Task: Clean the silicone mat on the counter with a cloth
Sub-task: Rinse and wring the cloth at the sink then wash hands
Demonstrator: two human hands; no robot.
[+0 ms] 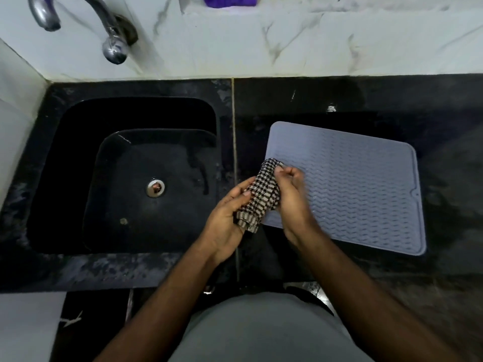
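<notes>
A grey silicone mat [360, 186] with a wavy ribbed surface lies flat on the black counter [300, 100], right of the sink. A bunched black-and-white checked cloth [261, 192] hangs over the mat's left edge, held between both hands. My left hand [224, 226] grips the cloth's lower part from the left. My right hand [290, 194] pinches its upper part from the right, above the mat's near-left corner. Part of the cloth is hidden inside the hands.
A deep black sink [78, 184] with a metal drain [155, 188] lies to the left. A chrome tap [112, 45] juts from the white marble wall [287, 40]. A purple object [230, 0] sits on the ledge at the top.
</notes>
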